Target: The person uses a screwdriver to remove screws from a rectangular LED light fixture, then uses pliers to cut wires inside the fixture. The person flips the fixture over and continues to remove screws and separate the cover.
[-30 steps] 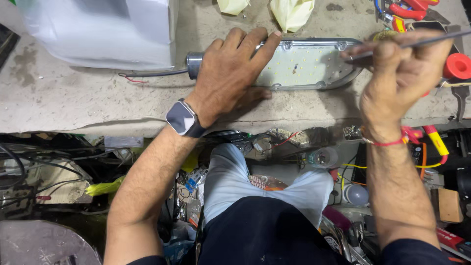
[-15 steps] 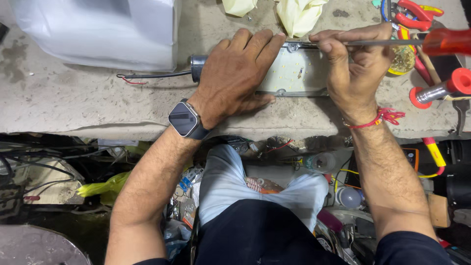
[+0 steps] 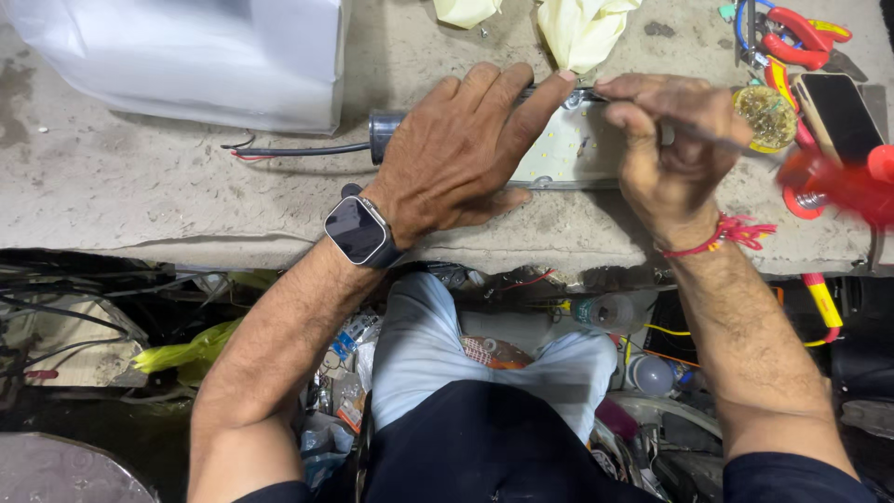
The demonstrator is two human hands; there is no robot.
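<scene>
1. Two hands worked a flat white light panel [image 3: 568,149] on the concrete bench [image 3: 140,186].
2. Left hand [image 3: 461,154] lay spread, pressing it down.
3. Right hand [image 3: 675,149] pinched a screwdriver [image 3: 819,177] at its far edge.

Light panel [image 3: 568,149]: white board, small yellow dots, grey frame. Screwdriver [image 3: 829,182]: red handle, at 3 o'clock. Smartwatch [image 3: 358,230]: black face, dark strap. Wrist thread [image 3: 722,236]: red. Cloth [image 3: 582,28]: pale yellow, 12 o'clock. Workbench [image 3: 140,186]: mottled grey-beige. Pliers [image 3: 796,28]: red handles.

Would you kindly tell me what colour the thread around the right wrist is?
Red; the thread shows best in the head view, tied around the right wrist.
</scene>
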